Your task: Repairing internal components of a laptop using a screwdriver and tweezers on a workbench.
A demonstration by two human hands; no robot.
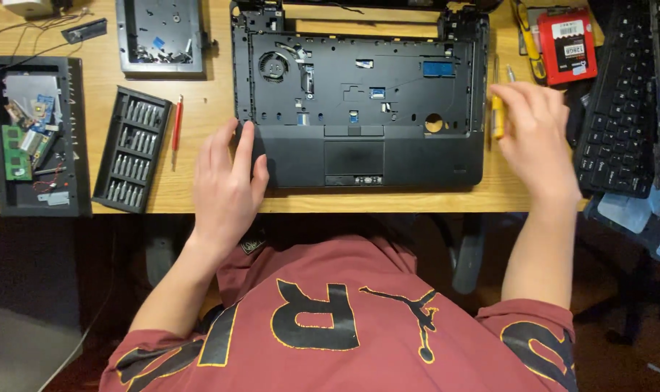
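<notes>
A black laptop base with its keyboard removed lies on the wooden table, showing a fan, cables and a touchpad. My left hand rests flat on the table, fingers apart, touching the laptop's front left corner. My right hand is just right of the laptop, fingers closed around a yellow-handled screwdriver.
A black case of screwdriver bits and a red screwdriver lie left of my left hand. A black tray of parts sits at far left, a grey cover above. A red drive and a black keyboard lie at right.
</notes>
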